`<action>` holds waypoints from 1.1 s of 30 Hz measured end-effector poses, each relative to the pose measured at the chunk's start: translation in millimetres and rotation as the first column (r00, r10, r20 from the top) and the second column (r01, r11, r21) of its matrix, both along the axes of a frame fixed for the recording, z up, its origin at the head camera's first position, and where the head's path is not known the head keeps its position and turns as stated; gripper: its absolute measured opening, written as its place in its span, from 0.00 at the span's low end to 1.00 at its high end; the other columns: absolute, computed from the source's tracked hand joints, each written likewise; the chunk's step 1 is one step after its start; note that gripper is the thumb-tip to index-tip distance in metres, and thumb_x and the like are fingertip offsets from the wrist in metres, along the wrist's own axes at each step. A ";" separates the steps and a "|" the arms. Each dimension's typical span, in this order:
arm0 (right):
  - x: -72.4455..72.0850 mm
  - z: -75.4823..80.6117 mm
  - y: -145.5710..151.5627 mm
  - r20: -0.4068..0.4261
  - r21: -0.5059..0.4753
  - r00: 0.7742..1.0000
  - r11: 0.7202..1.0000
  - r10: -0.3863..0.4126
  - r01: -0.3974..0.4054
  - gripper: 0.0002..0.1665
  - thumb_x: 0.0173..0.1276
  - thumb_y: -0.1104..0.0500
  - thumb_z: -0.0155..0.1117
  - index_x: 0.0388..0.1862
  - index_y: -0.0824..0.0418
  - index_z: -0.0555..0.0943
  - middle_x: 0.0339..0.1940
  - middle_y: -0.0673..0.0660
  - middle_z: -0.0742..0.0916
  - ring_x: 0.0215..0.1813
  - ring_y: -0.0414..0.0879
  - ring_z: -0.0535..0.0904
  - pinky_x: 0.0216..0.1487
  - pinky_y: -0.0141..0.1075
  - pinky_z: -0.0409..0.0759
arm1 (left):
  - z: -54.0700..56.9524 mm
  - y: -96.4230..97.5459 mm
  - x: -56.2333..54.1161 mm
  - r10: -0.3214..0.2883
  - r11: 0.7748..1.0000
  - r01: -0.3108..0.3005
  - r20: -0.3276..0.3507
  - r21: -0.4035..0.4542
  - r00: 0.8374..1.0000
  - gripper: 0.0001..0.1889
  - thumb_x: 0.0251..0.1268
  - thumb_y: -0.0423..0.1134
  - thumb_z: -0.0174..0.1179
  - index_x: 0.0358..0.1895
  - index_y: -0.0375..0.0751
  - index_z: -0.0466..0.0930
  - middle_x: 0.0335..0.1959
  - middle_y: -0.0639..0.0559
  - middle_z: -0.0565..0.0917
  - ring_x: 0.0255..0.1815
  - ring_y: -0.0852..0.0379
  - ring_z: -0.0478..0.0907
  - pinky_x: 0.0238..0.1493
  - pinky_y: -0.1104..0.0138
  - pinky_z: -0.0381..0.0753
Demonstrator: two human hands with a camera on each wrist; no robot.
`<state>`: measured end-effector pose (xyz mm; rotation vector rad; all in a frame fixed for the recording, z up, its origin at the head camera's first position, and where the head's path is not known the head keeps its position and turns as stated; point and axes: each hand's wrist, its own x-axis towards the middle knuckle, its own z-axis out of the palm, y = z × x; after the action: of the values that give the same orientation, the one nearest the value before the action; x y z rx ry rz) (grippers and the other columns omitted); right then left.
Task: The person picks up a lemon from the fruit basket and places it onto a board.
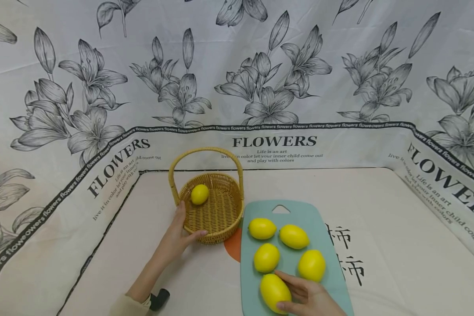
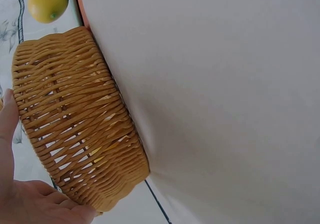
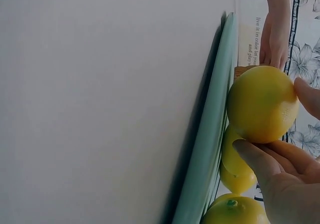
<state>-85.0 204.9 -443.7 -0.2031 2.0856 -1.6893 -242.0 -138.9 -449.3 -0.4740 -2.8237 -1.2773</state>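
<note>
My left hand (image 1: 177,239) grips the near left rim of a round wicker basket (image 1: 215,235), thumb over the edge. One lemon (image 1: 199,194) lies inside it against the left wall. In the left wrist view the woven side of the basket (image 2: 80,119) fills the space beside my fingers (image 2: 55,204). My right hand (image 1: 310,295) has its thumb and fingers on either side of the nearest lemon (image 1: 274,293) at the front of a pale green cutting board (image 1: 256,202). The right wrist view shows that lemon (image 3: 262,104) between thumb and fingers.
Several more lemons (image 1: 294,236) lie on the board behind the right hand. The basket's tall arched handle (image 1: 205,149) stands upright. A flower-printed cloth (image 1: 272,158) rises behind and at both sides of the table (image 1: 399,228).
</note>
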 end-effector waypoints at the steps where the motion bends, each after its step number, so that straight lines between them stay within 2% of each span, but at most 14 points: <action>1: 0.1 -0.2 0.3 0.002 0.001 1.000 1.000 -0.004 0.004 0.47 0.62 0.49 0.70 0.72 0.69 0.62 0.70 0.71 0.68 0.68 0.65 0.66 0.60 0.40 0.74 | 0.1 0.0 0.0 0.000 1.000 0.000 0.000 0.003 1.000 0.61 0.55 0.61 0.64 0.77 0.36 0.30 0.77 0.42 0.33 0.77 0.44 0.34 0.73 0.48 0.43; 10: 0.9 -1.9 4.3 0.016 0.037 1.000 0.999 -0.022 0.021 0.48 0.61 0.47 0.71 0.73 0.66 0.62 0.68 0.68 0.71 0.67 0.65 0.67 0.62 0.51 0.70 | 0.0 0.0 0.9 -0.004 1.000 0.004 -0.008 0.006 1.000 0.61 0.55 0.62 0.64 0.76 0.35 0.31 0.77 0.41 0.34 0.77 0.44 0.35 0.73 0.47 0.44; 21: 2.0 -0.4 5.0 -0.003 0.038 1.000 0.999 -0.024 0.025 0.48 0.60 0.46 0.71 0.72 0.67 0.63 0.68 0.69 0.71 0.67 0.65 0.68 0.60 0.43 0.74 | 0.1 0.1 0.8 -0.004 1.000 0.004 -0.006 0.008 1.000 0.61 0.55 0.62 0.64 0.76 0.35 0.30 0.78 0.42 0.33 0.77 0.44 0.34 0.73 0.48 0.43; 27: 4.4 3.9 6.6 -0.011 0.106 0.998 0.993 -0.058 0.059 0.48 0.57 0.46 0.73 0.73 0.62 0.65 0.70 0.69 0.68 0.66 0.68 0.68 0.60 0.52 0.72 | 0.3 -0.1 0.2 -0.002 1.000 0.002 -0.003 0.007 1.000 0.61 0.55 0.62 0.64 0.76 0.35 0.30 0.77 0.42 0.33 0.77 0.44 0.34 0.73 0.48 0.43; 33: 5.6 11.5 10.7 -0.142 0.110 0.990 0.993 -0.015 0.031 0.44 0.62 0.49 0.70 0.73 0.64 0.64 0.70 0.70 0.67 0.65 0.71 0.67 0.60 0.51 0.71 | 0.9 0.0 0.0 -0.004 1.000 0.004 -0.003 0.005 1.000 0.61 0.55 0.62 0.64 0.76 0.35 0.30 0.77 0.42 0.33 0.77 0.44 0.34 0.73 0.48 0.43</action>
<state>-79.4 215.5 -432.3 -0.2711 2.2879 -1.6068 -242.0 -138.9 -448.4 -0.4812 -2.8173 -1.2831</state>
